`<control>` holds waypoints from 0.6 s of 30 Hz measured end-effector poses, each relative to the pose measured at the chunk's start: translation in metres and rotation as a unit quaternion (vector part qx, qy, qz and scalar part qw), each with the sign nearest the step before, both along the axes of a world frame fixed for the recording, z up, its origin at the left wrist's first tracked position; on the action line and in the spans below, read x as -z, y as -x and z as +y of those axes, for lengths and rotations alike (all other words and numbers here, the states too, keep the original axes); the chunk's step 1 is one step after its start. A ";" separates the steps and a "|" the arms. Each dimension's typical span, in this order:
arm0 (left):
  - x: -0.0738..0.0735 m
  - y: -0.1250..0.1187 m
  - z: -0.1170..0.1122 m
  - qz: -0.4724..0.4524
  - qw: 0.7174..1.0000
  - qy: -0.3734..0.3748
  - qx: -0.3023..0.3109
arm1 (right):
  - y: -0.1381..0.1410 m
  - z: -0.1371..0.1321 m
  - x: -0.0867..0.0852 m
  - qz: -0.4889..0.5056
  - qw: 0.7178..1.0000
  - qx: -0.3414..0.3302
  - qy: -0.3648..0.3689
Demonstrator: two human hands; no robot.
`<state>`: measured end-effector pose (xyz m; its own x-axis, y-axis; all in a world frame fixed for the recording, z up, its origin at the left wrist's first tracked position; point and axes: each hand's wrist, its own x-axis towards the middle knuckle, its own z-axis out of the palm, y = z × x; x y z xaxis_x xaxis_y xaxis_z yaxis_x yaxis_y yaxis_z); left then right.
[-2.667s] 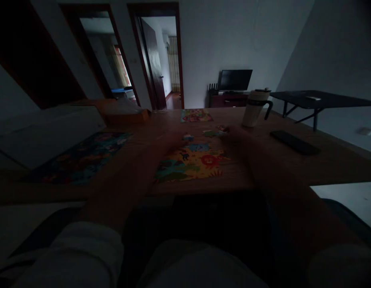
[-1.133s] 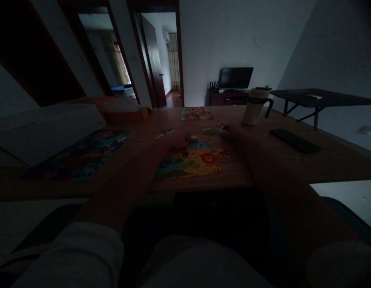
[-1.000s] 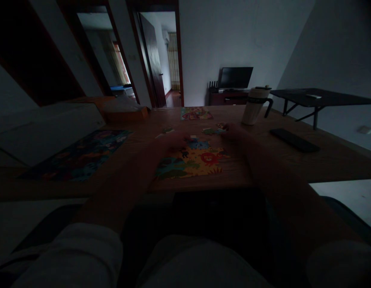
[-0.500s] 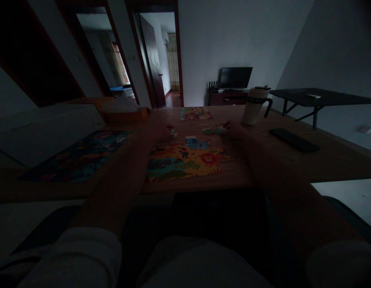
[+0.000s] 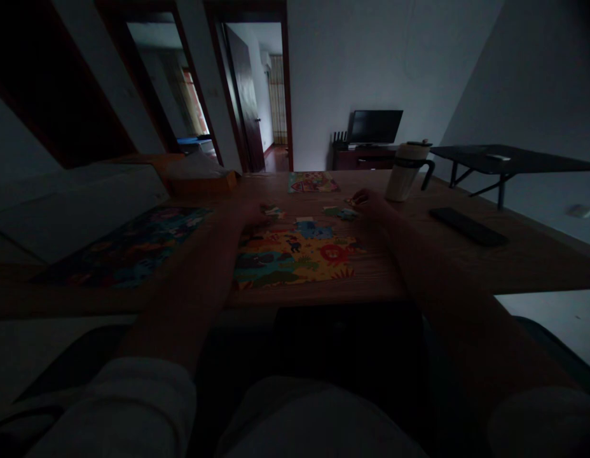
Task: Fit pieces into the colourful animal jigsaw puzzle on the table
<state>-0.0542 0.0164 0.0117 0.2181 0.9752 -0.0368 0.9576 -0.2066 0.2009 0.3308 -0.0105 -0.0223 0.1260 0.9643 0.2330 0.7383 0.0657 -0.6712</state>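
Observation:
A colourful animal jigsaw puzzle (image 5: 295, 257), partly put together, lies on the wooden table (image 5: 381, 280) in front of me. My left hand (image 5: 250, 213) reaches past its upper left corner and rests by loose pieces (image 5: 272, 210); its fingers look curled in the dark. My right hand (image 5: 369, 202) is at the loose pieces (image 5: 340, 212) beyond the upper right corner, fingers pinched on a small piece (image 5: 352, 201).
A second finished puzzle (image 5: 123, 245) lies to the left and a small one (image 5: 313, 182) at the far edge. A lidded mug (image 5: 405, 170) and a black phone (image 5: 468, 226) stand to the right. An orange box (image 5: 202, 184) sits far left.
My left hand has moved off the puzzle's top edge, up and left to the loose pieces. My right hand has stayed by the pieces at the upper right.

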 end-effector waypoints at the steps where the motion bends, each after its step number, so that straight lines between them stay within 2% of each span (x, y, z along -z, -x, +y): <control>1: -0.001 0.000 -0.001 0.000 1.000 0.001 -0.002 | 0.000 0.000 0.001 -0.004 1.000 -0.001 0.006; 10: -0.004 -0.001 0.002 0.007 1.000 0.020 0.009 | 0.000 0.004 0.011 -0.074 0.993 -0.033 0.088; 18: -0.003 -0.003 0.002 -0.006 0.999 0.032 0.015 | 0.003 -0.003 0.007 -0.070 0.995 -0.010 0.073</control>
<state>-0.0510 0.0181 0.0143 0.2480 0.9641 -0.0952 0.9486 -0.2218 0.2258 0.3277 -0.0131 -0.0292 0.0826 0.9912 0.1036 0.8244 -0.0096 -0.5659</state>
